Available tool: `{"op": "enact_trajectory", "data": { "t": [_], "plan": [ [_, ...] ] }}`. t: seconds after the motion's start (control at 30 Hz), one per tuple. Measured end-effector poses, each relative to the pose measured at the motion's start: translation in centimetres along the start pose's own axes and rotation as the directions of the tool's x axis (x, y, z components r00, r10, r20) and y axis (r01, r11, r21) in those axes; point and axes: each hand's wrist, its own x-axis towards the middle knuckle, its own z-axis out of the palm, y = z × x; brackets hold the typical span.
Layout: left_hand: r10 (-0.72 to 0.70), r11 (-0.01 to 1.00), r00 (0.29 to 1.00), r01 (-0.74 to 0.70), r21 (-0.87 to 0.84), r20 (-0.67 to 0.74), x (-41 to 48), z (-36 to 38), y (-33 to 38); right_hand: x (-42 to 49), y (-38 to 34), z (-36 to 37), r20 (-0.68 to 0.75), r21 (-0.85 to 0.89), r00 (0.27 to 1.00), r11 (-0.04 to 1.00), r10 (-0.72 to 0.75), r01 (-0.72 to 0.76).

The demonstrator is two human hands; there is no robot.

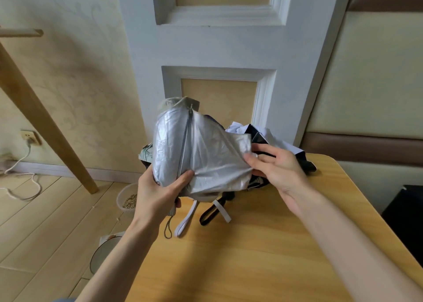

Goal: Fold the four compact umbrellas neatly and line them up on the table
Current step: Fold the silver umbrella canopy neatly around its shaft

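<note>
I hold a silver compact umbrella [196, 146] upright above the far end of the wooden table [263, 251]. My left hand [158, 194] grips its lower bundled part, thumb pressed on the fabric. My right hand [274, 164] pinches a loose flap of the silver canopy at its right edge and holds it stretched out. Behind it lies a heap of other umbrellas, black and white [270, 137], partly hidden; how many I cannot tell. A white strap [186, 221] and a black strap [209, 214] trail from the heap onto the table.
A white panelled door [219, 50] stands right behind the table. On the floor to the left are a bowl with grain [127, 200], a round white dish [103, 253] and a cable [20, 182]. A slanted wooden leg [45, 123] crosses the left side. A dark box [405, 219] sits to the right.
</note>
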Motion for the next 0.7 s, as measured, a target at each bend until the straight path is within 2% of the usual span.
{"op": "enact_trajectory", "data": {
  "t": [0.17,0.4,0.53,0.6,0.7],
  "plan": [
    [0.011,1.000,1.000,-0.011,0.002,0.008,-0.1,0.3,0.3,-0.5,0.6,-1.7,0.036,-0.056,0.995,0.994,-0.088,0.090],
    [0.038,0.998,0.999,-0.039,0.054,0.019,-0.2,0.5,-0.3,0.6,0.0,-1.2,-0.063,-0.026,0.996,0.998,0.056,-0.058],
    [0.039,0.997,0.999,-0.039,0.064,0.006,0.0,0.3,-0.3,1.9,-0.6,-1.7,-0.090,-0.086,0.996,0.996,0.029,-0.037],
    [0.036,0.997,0.999,-0.037,0.061,0.010,0.1,0.2,-0.3,2.3,-1.1,-2.1,-0.063,-0.131,0.998,0.991,-0.005,-0.003],
    [0.040,0.997,0.999,-0.042,0.066,0.037,0.4,0.1,-0.2,2.6,-2.2,-2.4,0.097,-0.295,0.995,0.956,0.023,0.007]
  ]
}}
